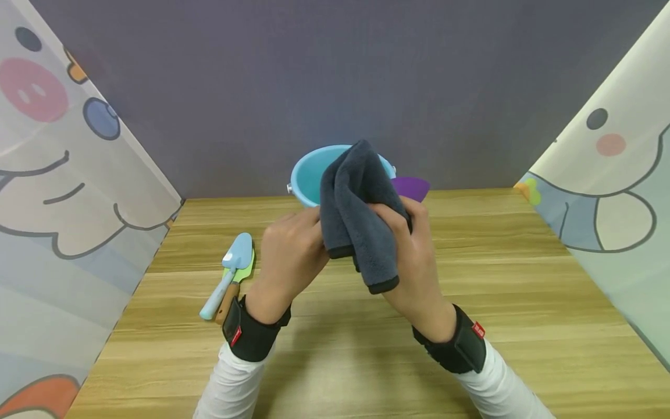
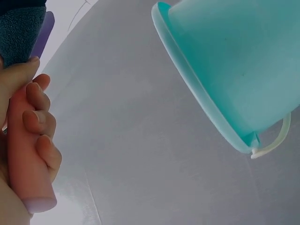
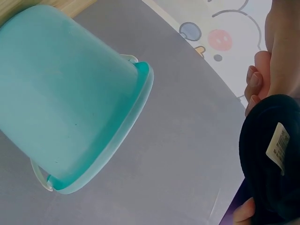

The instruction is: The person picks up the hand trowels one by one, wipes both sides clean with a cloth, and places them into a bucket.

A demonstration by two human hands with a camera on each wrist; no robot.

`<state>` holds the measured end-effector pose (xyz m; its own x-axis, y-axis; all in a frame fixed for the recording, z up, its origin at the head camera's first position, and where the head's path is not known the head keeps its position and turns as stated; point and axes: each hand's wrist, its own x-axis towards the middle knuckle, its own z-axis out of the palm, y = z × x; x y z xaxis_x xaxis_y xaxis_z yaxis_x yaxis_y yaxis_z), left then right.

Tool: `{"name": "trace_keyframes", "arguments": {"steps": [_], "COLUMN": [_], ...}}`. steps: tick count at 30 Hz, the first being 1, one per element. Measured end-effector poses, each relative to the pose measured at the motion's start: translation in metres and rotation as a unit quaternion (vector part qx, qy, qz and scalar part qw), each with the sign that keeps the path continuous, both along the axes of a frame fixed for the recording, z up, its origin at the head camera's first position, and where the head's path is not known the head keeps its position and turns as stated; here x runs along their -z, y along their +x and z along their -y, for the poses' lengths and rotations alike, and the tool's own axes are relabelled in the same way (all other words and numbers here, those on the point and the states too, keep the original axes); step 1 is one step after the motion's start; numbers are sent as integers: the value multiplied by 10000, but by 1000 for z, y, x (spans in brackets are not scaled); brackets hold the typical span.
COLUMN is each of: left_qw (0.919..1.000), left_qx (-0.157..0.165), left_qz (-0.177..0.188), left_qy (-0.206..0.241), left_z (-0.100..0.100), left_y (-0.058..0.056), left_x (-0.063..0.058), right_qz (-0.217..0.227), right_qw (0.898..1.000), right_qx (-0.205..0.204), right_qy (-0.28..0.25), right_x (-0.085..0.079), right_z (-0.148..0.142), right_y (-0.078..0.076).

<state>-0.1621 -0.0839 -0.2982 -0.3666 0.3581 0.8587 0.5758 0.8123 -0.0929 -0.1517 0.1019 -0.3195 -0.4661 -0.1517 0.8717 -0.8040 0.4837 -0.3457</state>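
White sleeves enter from the lower edge of the head view, each ending in a black wristband with a red tag. Beyond them, the two hands are close together over the middle of the wood-grain tabletop. The left hand is curled firmly round the pink handle of a toy shovel, whose purple blade projects past the right hand. The right hand grips a dark grey cloth folded against the shovel; the cloth hides much of the blade, and its black-edged corners hang toward the wearer. A white label on the cloth shows in the right wrist view.

Behind the cloth, and partly covered by it, a light blue bucket stands upright at the rear of the tabletop, near the grey backdrop. To the left of the left hand, a light blue trowel lies partly over a green trowel with a brown handle. Panels with cartoon animals flank the tabletop on both sides.
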Motion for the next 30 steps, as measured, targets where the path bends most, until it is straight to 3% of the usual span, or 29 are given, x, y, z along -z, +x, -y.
{"name": "trace_keyframes", "arguments": {"steps": [30], "left_qw": [9998], "left_qx": [33], "left_qz": [124], "left_qy": [-172], "left_z": [3], "left_y": [3], "left_x": [-2], "right_qz": [311], "right_qw": [9990], "right_qx": [26], "right_qy": [-317], "right_x": [-4], "right_z": [-5], "right_y": [3]}}
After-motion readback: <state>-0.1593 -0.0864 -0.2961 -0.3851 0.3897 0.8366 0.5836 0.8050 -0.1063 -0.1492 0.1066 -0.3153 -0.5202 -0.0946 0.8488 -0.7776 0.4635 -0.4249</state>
